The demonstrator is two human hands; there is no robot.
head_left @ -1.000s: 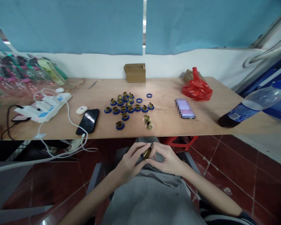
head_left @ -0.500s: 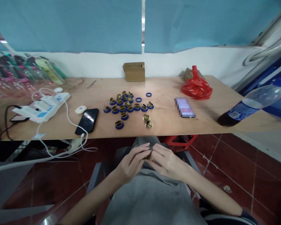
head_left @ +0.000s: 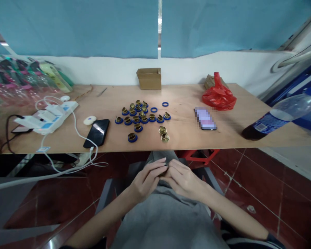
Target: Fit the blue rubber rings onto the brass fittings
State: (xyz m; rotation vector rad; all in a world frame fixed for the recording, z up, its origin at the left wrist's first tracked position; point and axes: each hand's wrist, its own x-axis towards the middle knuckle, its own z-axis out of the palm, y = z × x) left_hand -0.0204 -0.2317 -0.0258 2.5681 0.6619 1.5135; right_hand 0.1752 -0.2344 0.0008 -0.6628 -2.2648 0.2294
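The left hand (head_left: 145, 178) and right hand (head_left: 183, 180) grasp a small piece (head_left: 163, 174), mostly hidden between them.

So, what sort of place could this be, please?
Probably a small workshop or assembly corner, though I cannot be certain: many similar brass-coloured parts, most with blue rims, lie grouped on a plain wooden table, with a power strip towards its left end.

No text legible; bottle label (head_left: 270, 122) too blurred
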